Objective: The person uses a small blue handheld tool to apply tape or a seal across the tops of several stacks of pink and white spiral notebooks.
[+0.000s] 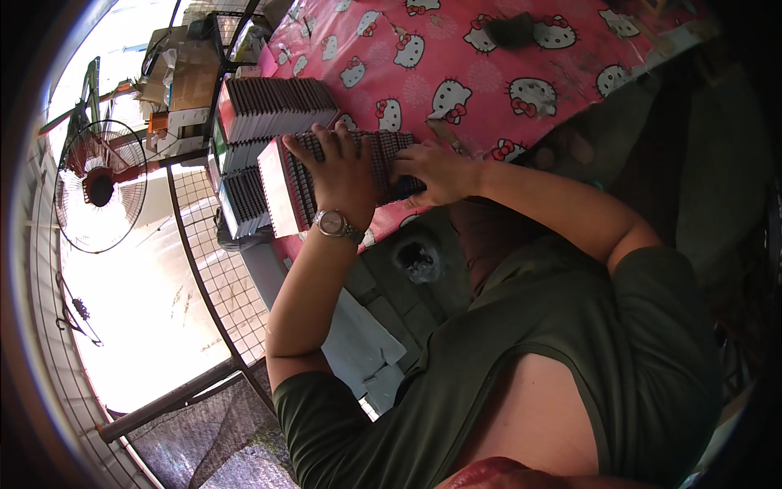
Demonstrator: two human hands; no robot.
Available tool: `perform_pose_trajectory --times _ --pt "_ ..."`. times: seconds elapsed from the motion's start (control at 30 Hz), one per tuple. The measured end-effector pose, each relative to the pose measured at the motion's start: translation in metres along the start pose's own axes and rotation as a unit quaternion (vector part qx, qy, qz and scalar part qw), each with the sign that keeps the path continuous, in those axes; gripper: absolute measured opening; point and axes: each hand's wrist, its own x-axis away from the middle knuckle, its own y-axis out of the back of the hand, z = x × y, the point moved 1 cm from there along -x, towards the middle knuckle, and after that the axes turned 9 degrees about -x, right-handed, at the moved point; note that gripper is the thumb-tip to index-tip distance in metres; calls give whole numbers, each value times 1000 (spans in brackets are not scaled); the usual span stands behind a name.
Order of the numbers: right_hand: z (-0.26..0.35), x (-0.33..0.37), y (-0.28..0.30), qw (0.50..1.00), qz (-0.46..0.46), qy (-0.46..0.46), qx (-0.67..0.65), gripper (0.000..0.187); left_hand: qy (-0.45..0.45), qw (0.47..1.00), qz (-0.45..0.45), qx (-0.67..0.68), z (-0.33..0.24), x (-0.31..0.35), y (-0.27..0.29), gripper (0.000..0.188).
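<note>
A row of spiral-bound notebooks (pixel 301 183) stands packed together at the near edge of a table, dark coils facing up and a pale cover at the left end. My left hand (pixel 338 163), wearing a metal wristwatch (pixel 331 222), lies across the top of the coils with its fingers spread. At the row's right end, my right hand (pixel 438 171) curls its fingers and thumb around the last notebooks; the fingertips are partly hidden. Just left of and behind this row are more stacked notebooks (pixel 277 106), with dark coils and white page edges.
A pink tablecloth (pixel 485 77) printed with white cat faces covers the table. On it lies a dark object (pixel 509 33). A fan (pixel 99 187) and wire grid panel (pixel 213 236) stand left, near cardboard boxes (pixel 191 77). Below the table edge is a plastic-lined bin (pixel 419 259).
</note>
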Motion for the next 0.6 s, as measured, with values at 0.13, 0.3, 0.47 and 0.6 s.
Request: perform_pose_trajectory --times 0.13,0.3,0.47,0.6 --pt "3 -7 2 990 73 -95 -68 42 -6 1000 21 16 3 -1 4 58" --pt "3 -6 -4 937 151 -248 -197 41 8 1000 8 4 -4 -1 -5 57" --pt "-4 8 -1 996 43 -72 -37 45 13 1000 0 -7 -9 -3 -6 64" --pt "-3 6 -2 998 38 -47 4 47 16 1000 -15 -4 -8 -5 -13 83"
